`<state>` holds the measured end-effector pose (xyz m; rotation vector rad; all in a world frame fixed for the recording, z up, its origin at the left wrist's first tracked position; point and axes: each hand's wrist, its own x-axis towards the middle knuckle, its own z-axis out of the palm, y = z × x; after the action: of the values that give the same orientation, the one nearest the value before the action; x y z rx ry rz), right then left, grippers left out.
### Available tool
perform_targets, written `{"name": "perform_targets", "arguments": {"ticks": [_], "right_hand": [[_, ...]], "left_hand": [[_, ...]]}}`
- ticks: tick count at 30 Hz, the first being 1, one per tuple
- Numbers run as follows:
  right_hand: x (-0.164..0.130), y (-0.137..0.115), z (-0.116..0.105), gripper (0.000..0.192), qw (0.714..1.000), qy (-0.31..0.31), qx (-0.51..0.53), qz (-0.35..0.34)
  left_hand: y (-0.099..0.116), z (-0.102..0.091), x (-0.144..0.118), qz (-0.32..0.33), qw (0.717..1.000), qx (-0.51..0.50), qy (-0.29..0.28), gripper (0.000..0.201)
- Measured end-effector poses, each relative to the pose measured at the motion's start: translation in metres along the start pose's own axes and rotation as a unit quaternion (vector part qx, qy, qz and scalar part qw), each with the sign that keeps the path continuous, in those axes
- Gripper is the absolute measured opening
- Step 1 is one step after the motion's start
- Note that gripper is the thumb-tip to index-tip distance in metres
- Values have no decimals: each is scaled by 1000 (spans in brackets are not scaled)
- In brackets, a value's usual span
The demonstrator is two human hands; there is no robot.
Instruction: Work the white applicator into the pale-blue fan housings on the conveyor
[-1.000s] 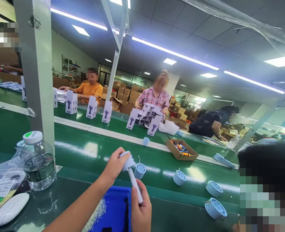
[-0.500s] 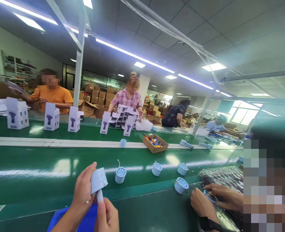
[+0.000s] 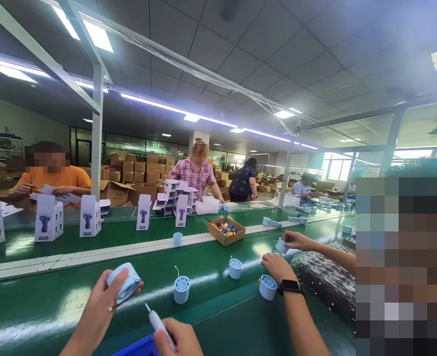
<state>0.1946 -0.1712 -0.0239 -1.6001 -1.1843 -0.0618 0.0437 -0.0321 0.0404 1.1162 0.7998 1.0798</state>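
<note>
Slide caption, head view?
At a green conveyor, left hand grips a light-blue round part; right hand holds a slim white tool, tip clear of it.

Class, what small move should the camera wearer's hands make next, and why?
Probably the left hand should set its blue part down on the green belt: the white tool in the right hand is clear of that part, and similar blue parts stand there.

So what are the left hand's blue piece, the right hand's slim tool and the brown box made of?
Blue piece: probably hard plastic, satin, by its smooth, crisp rim. Slim tool: likely plastic handle, pale and smooth; thin greyish tip, perhaps metal. Brown box: apparently cardboard, matt, by its thin plain walls.
</note>
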Motion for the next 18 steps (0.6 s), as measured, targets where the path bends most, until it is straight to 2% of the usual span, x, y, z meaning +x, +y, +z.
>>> {"name": "perform_targets", "arguments": {"ticks": [1, 3, 6, 7, 10, 12, 14, 18], "right_hand": [[11, 9, -27, 29, 997, 54, -50, -7], [38, 29, -80, 22, 991, 108, -78, -8], [80, 59, -134, 17, 980, 167, -102, -23], [92, 68, -144, 22, 977, 180, -108, -34], [112, 92, -153, 17, 970, 209, -111, -62], [114, 108, -155, 25, 965, 226, -107, -82], [113, 124, -160, 48, 962, 233, -101, -102], [106, 154, -185, 50, 962, 211, -93, -148]], "left_hand": [[3, -2, 0, 8, 1000, 12, 18, 49], [7, -1, -3, 30, 998, 40, 39, 51], [3, 9, -10, 71, 991, 108, 29, 47], [0, 13, -13, 80, 988, 131, 19, 46], [-14, 27, -20, 67, 989, 134, -18, 50], [-24, 36, -26, 6, 995, 86, -54, 52], [-36, 47, -34, -55, 992, 28, -110, 51], [-60, 63, -48, -165, 962, -64, -207, 52]]}}
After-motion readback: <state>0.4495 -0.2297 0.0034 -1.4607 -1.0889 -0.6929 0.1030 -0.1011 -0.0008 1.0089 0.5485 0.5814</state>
